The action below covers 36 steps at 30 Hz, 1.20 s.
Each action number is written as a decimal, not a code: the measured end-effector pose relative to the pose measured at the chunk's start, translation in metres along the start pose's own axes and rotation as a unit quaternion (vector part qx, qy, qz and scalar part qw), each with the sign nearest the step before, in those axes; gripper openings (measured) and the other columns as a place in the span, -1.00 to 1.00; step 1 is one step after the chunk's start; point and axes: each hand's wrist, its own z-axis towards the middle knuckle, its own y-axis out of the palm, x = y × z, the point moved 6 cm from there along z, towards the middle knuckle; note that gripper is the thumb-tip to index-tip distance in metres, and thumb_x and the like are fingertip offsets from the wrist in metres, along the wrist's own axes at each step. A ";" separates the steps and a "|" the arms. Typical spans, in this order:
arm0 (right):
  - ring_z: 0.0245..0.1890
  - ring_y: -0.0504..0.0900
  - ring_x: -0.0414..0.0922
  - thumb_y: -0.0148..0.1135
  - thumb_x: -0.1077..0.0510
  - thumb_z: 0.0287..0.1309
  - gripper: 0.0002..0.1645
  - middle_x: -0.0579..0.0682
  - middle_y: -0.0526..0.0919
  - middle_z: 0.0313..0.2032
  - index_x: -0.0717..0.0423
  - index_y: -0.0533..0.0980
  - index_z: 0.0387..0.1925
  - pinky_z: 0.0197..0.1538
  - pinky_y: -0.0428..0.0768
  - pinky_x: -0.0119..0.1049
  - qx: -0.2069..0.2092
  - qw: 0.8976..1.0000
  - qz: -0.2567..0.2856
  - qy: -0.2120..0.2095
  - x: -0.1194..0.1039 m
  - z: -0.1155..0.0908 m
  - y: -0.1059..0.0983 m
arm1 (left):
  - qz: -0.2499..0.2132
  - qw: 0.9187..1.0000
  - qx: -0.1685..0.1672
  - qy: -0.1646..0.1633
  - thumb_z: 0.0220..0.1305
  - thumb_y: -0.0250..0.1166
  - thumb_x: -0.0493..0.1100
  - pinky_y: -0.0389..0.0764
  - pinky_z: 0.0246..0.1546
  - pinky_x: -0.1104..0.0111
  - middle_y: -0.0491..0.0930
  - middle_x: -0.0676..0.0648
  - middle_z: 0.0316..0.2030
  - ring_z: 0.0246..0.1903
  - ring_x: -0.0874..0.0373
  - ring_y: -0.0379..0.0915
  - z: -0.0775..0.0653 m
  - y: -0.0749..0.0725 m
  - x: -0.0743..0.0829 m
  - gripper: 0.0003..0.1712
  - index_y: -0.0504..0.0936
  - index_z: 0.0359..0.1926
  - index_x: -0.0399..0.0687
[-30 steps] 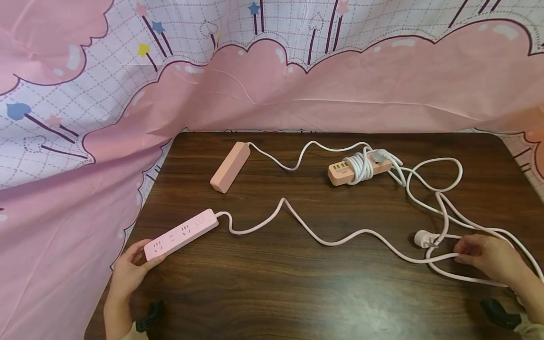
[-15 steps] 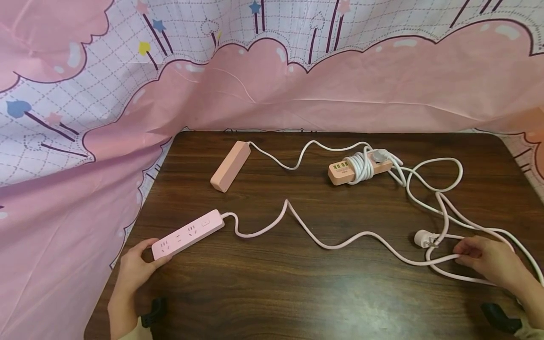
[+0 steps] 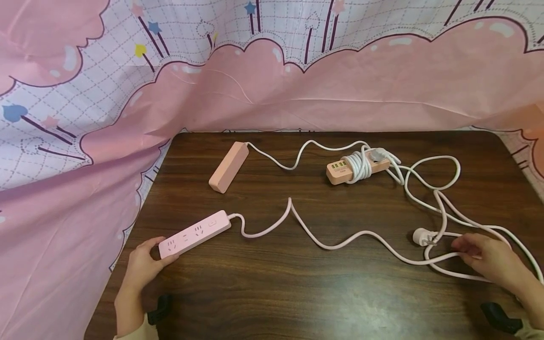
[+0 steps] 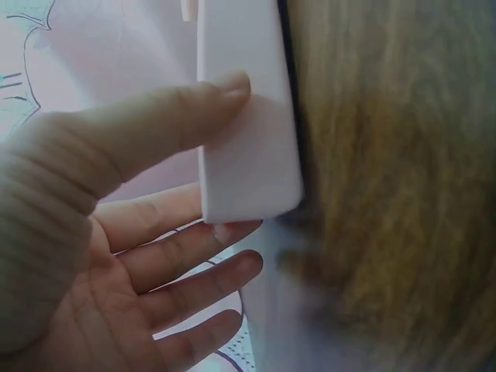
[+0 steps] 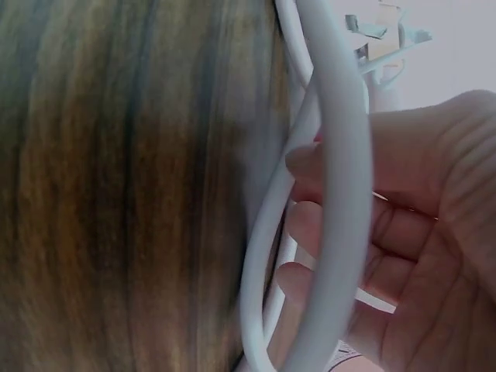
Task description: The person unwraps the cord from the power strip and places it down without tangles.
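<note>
A pink power strip (image 3: 195,233) lies slanted at the table's left front, sockets facing up. My left hand (image 3: 142,267) grips its near end, thumb (image 4: 225,89) on the front side and fingers behind. From the far end a pale pink power cord (image 3: 340,246) waves across the table to the right. There my right hand (image 3: 495,259) pinches the cord between thumb and fingers. Other stretches of cord (image 5: 345,186) run close past these fingers in the right wrist view. Just left of this hand is the round plug (image 3: 422,237), its prongs toward the hand.
Farther back, a peach block (image 3: 229,167) trails a white cord (image 3: 297,160) toward a peach power strip (image 3: 338,173) with USB ports, wrapped in white cord. White cord (image 3: 456,172) loops down the right side. A patterned cloth (image 3: 340,89) hangs behind the table (image 3: 297,302).
My left hand has slid the pink power strip to the right, and the cord near it has shifted and bent more sharply. My right hand has stayed nearly in place.
</note>
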 end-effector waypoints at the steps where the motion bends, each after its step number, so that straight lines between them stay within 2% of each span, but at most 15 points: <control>1: -0.56 0.37 -0.51 0.37 0.54 -0.51 -0.61 -0.19 0.51 -0.59 0.13 0.52 -0.53 -0.51 0.35 -0.61 0.004 1.000 0.003 -0.003 -0.001 0.000 -0.001 | -0.001 1.000 0.006 0.005 -0.17 0.53 -0.22 0.37 -0.09 -0.16 0.52 -0.49 -0.11 -0.08 -0.43 0.40 0.000 -0.001 0.002 -0.37 0.53 -0.08 -0.50; 5: -0.58 0.37 -0.51 0.44 0.51 -0.52 -0.60 -0.33 0.48 -0.61 0.11 0.52 -0.53 -0.52 0.34 -0.61 0.023 1.000 0.000 -0.011 -0.002 0.003 -0.006 | -0.020 0.998 0.051 0.035 -0.20 0.54 -0.29 0.40 -0.11 -0.09 0.56 -0.44 -0.17 -0.12 -0.36 0.45 0.003 -0.006 0.014 -0.43 0.56 -0.12 -0.48; 8: -0.58 0.38 -0.53 0.47 0.45 -0.47 -0.62 -0.45 0.45 -0.60 0.09 0.54 -0.51 -0.53 0.34 -0.60 0.037 0.999 -0.007 -0.007 -0.004 0.006 -0.013 | -0.049 0.993 0.086 0.059 -0.22 0.53 -0.35 0.43 -0.11 0.11 0.60 -0.35 -0.22 -0.15 -0.26 0.50 0.007 -0.013 0.029 -0.49 0.60 -0.15 -0.44; 12: -0.57 0.39 -0.52 0.48 0.36 -0.31 -0.72 -0.37 0.52 -0.59 0.10 0.55 -0.48 -0.52 0.36 -0.55 0.034 0.999 -0.010 0.011 -0.006 0.013 -0.020 | -0.084 0.987 0.099 0.092 -0.18 0.50 -0.38 0.35 -0.10 0.53 0.63 -0.27 -0.22 -0.17 -0.15 0.53 0.018 -0.017 0.054 -0.53 0.61 -0.14 -0.38; 14: -0.56 0.40 -0.53 0.46 0.29 -0.20 -0.79 -0.27 0.56 -0.58 0.09 0.56 -0.47 -0.53 0.38 -0.49 0.022 0.999 -0.013 0.028 -0.007 0.016 -0.023 | -0.104 0.984 0.095 0.109 -0.17 0.49 -0.40 0.29 -0.10 0.65 0.63 -0.26 -0.21 -0.18 -0.14 0.53 0.025 -0.016 0.066 -0.53 0.60 -0.13 -0.37; 18: -0.51 0.41 -0.55 0.42 0.23 -0.08 -0.86 -0.12 0.62 -0.54 0.05 0.58 -0.44 -0.52 0.39 -0.44 0.016 0.998 -0.011 0.053 -0.010 0.024 -0.027 | -0.126 0.978 0.081 0.145 -0.15 0.48 -0.40 0.38 -0.08 0.59 0.63 -0.23 -0.20 -0.17 -0.10 0.54 0.039 -0.010 0.087 -0.52 0.59 -0.10 -0.36; 25: -0.51 0.41 -0.56 0.40 0.34 -0.14 -0.83 -0.04 0.62 -0.54 0.19 0.58 -0.42 -0.50 0.35 -0.58 0.049 0.998 0.011 0.027 -0.022 0.047 -0.035 | -0.163 0.965 0.051 0.201 -0.13 0.49 -0.36 0.52 -0.07 0.22 0.62 -0.19 -0.17 -0.13 -0.05 0.55 0.059 0.003 0.128 -0.50 0.59 -0.07 -0.31; 30: -0.46 0.37 -0.61 0.38 0.36 -0.12 -0.83 0.05 0.63 -0.49 0.18 0.58 -0.40 -0.45 0.36 -0.57 0.071 0.997 0.009 0.011 -0.032 0.065 -0.040 | -0.192 0.951 0.016 0.242 -0.06 0.48 -0.29 0.50 -0.04 0.13 0.62 -0.20 -0.13 -0.07 -0.02 0.53 0.073 0.017 0.173 -0.51 0.59 -0.04 -0.27; 33: -0.45 0.36 -0.62 0.38 0.37 -0.12 -0.82 0.05 0.63 -0.49 0.17 0.58 -0.39 -0.45 0.36 -0.57 0.092 0.996 0.012 0.000 -0.040 0.076 -0.041 | -0.200 0.942 -0.010 0.271 -0.01 0.45 -0.26 0.47 -0.01 0.13 0.60 -0.20 -0.10 -0.03 -0.01 0.49 0.080 0.026 0.206 -0.52 0.58 -0.02 -0.28; 36: -0.46 0.36 -0.60 0.37 0.35 -0.09 -0.84 0.01 0.63 -0.50 0.14 0.59 -0.39 -0.45 0.34 -0.55 0.104 0.994 0.014 -0.010 -0.047 0.087 -0.041 | -0.197 0.931 -0.022 0.307 0.01 0.44 -0.24 0.46 0.00 0.17 0.59 -0.19 -0.10 -0.04 -0.01 0.48 0.086 0.032 0.240 -0.54 0.58 -0.04 -0.29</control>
